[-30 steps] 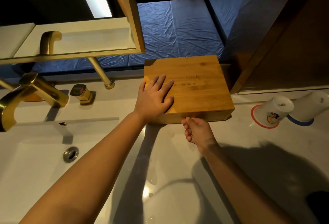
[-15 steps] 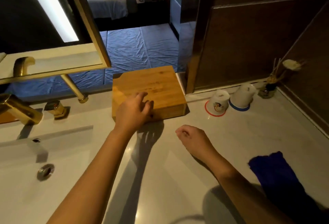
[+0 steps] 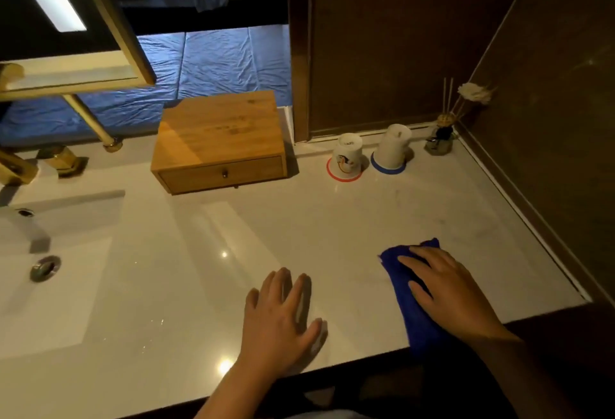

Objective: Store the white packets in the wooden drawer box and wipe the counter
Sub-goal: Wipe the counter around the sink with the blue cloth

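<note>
The wooden drawer box stands at the back of the white counter, its drawer closed with a small dark knob in front. No white packets are in view. A blue cloth lies near the counter's front edge on the right. My right hand rests flat on top of it, fingers spread. My left hand lies flat on the bare counter to the left of the cloth, fingers straight and apart.
Two upturned white cups stand on red and blue coasters right of the box, with a reed diffuser in the corner. A sink with a drain and gold tap lies left. Dark walls bound the back and right.
Both hands left the box and came back to the counter's front edge. My right hand moved right onto the blue cloth. The view pulled back and the drawer front now shows closed.
</note>
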The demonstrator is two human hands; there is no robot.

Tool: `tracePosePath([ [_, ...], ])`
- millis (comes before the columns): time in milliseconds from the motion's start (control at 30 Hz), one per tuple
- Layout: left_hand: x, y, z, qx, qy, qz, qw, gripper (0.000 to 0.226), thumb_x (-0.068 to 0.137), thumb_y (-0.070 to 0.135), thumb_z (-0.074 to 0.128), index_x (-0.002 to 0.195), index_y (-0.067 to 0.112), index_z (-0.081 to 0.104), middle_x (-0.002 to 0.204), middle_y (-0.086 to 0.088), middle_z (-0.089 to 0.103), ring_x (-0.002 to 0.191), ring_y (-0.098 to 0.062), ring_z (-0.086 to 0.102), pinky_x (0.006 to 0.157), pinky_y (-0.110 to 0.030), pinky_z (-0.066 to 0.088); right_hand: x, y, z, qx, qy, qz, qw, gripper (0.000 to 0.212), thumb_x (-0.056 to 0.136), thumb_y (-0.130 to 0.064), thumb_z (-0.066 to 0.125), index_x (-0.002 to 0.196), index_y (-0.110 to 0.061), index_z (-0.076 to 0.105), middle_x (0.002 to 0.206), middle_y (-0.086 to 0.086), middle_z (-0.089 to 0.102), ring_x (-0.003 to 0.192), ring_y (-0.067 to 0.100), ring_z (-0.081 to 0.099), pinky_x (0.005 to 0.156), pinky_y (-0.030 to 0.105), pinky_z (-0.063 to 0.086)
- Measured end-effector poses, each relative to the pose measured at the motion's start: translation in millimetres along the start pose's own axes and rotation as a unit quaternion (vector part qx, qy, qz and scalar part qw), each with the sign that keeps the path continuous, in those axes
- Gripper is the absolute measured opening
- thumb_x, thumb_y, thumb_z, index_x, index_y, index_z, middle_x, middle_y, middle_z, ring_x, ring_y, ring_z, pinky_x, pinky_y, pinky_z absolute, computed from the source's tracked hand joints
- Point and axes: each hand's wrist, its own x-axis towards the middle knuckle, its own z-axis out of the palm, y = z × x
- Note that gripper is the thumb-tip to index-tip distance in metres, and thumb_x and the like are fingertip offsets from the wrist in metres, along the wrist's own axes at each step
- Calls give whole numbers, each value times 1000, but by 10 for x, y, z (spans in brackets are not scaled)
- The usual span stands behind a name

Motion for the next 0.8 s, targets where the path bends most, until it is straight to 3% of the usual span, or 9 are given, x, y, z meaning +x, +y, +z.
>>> tracePosePath([
  [133, -101, 178, 316, -6, -1, -48, 999, 78, 77, 74, 17, 146, 40, 7, 160, 0, 0, 147, -20, -6, 115, -51, -2, -201, 482, 93, -41, -95, -29, 994, 57, 95, -37, 41, 146, -32, 17, 159, -2, 5, 146, 16, 3, 117, 29, 9],
  [267, -122, 240, 470, 2, 42, -63, 997, 77, 79, 71, 19, 147, 37, 10, 157, 2, -7, 143, -16, -14, 114, -53, -6, -210, 675, 170, -27, -153, -77, 985, 69, 91, -43, 48, 147, -35, 8, 159, 0, -5, 146, 18, -3, 118, 33, 8],
  [367, -125, 255, 491, 20, 46, -69, 996, 76, 78, 71, 22, 146, 38, 13, 160, 0, 2, 146, -18, -6, 114, -54, -2, -208, 717, 252, -11, -177, -86, 980, 68, 90, -39, 51, 147, -32, 13, 159, 1, 1, 145, 20, 2, 118, 33, 14],
  [500, -117, 299, 452, 20, 50, -76, 996, 78, 75, 69, 28, 145, 35, 21, 159, -4, 13, 147, -23, 3, 113, -57, 4, -165, 708, 296, 10, -147, -83, 986, 63, 88, -35, 57, 144, -29, 27, 156, 2, 18, 142, 21, 13, 114, 32, 22],
  [667, -101, 266, 428, 29, 33, -74, 996, 80, 76, 71, 26, 146, 36, 15, 160, -3, 8, 147, -22, 0, 114, -56, 1, -206, 503, 355, -42, -84, -58, 994, 47, 91, -28, 51, 136, -29, 39, 144, 3, 36, 130, 23, 32, 97, 33, 42],
  [800, -100, 208, 465, 40, 23, -69, 997, 76, 79, 73, 21, 146, 41, 4, 160, 0, 1, 147, -20, -6, 114, -54, -5, -241, 274, 395, -50, -46, -45, 997, 40, 93, -20, 46, 133, -25, 43, 136, 4, 46, 123, 24, 40, 90, 32, 45],
])
